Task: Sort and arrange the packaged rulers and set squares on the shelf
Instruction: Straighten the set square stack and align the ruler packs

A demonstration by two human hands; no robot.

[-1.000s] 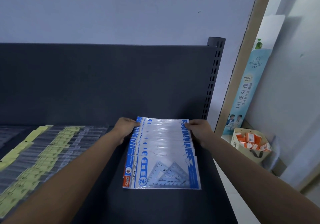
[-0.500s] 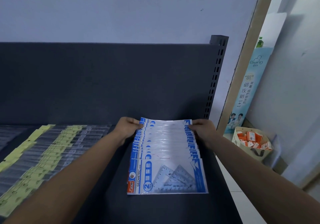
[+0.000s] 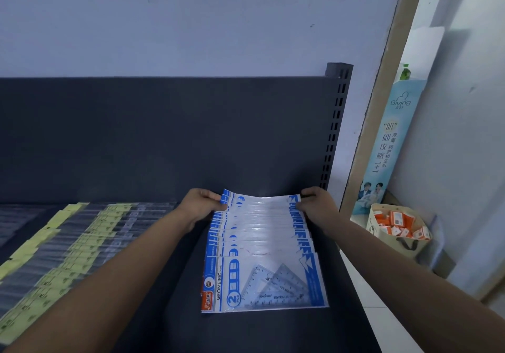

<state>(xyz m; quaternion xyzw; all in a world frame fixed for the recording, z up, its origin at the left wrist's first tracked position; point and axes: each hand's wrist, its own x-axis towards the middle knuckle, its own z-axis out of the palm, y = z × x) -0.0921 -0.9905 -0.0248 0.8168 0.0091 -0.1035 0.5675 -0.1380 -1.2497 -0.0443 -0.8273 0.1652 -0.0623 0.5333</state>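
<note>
A fanned row of blue-and-white set square packs (image 3: pixel 262 257) lies on the dark shelf (image 3: pixel 169 328), overlapping from front to back. The front pack shows clear set squares and the word GEOMETRIC. My left hand (image 3: pixel 200 205) pinches the left edge of the rear packs. My right hand (image 3: pixel 314 205) pinches their right edge. The rearmost packs bow slightly upward between the two hands. To the left, rows of clear ruler packs with yellow labels (image 3: pixel 68 246) lie fanned on the same shelf.
The shelf's dark back panel (image 3: pixel 164 139) rises behind the packs, with a slotted upright (image 3: pixel 334 123) at its right end. Right of the shelf, on the floor, stand a bag of orange boxes (image 3: pixel 396 224) and a tall blue poster (image 3: pixel 388 147).
Both hands stay on the rear packs' side edges. The rearmost packs have lifted and bowed slightly. The view has shifted a little.
</note>
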